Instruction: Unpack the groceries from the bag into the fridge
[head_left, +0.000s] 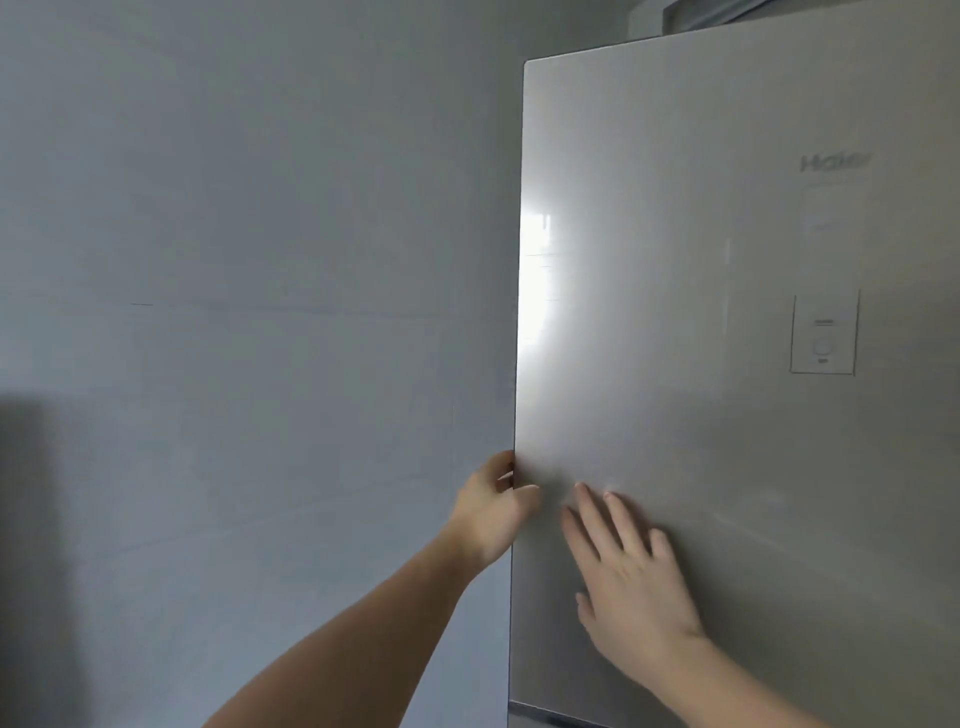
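Fridge door (701, 312) shut, left hand (493, 512) gripping its edge, right hand (631, 577) flat, fingers spread.

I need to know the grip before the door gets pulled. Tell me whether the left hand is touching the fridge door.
Touching. The head view shows the left hand hooked around the fridge door's left edge, thumb on the front face, fingers behind it.

Closed silver fridge door (701, 312)
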